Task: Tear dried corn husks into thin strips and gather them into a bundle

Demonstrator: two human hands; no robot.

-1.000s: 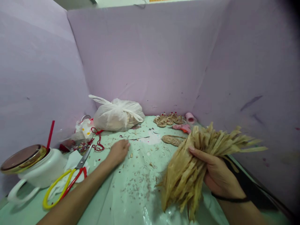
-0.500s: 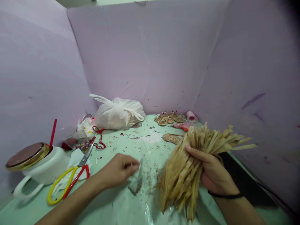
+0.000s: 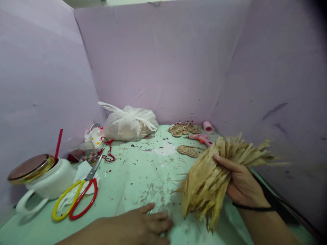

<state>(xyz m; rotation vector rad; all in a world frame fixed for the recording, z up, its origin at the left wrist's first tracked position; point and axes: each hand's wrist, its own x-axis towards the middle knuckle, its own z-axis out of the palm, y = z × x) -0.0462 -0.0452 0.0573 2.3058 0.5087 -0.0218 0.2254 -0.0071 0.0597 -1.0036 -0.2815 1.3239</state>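
Note:
My right hand (image 3: 245,185) is wrapped round a bundle of dried, straw-coloured leaf strips (image 3: 204,183), holding it up over the right of the table. The strips hang down on one side of the grip and fan out to the right on the other. Low over the front of the table, my left hand (image 3: 145,226) has its fingers spread, slightly smeared by motion. A small bright bit shows between its fingers, too little to name. Left of it lie scissors (image 3: 79,190) with one yellow and one red handle.
A white mug (image 3: 51,180) with a lid stands at left. At the back are a tied white plastic bag (image 3: 130,124), coiled braided pieces (image 3: 176,130) with red-headed pins, and a pink spool (image 3: 208,127). Nearer lie a pink glue gun (image 3: 200,137) and a braided coil (image 3: 187,151).
My left hand has moved towards me and right, its fingers opening; the clear plastic piece by it no longer shows. My right hand has shifted the strip bundle right.

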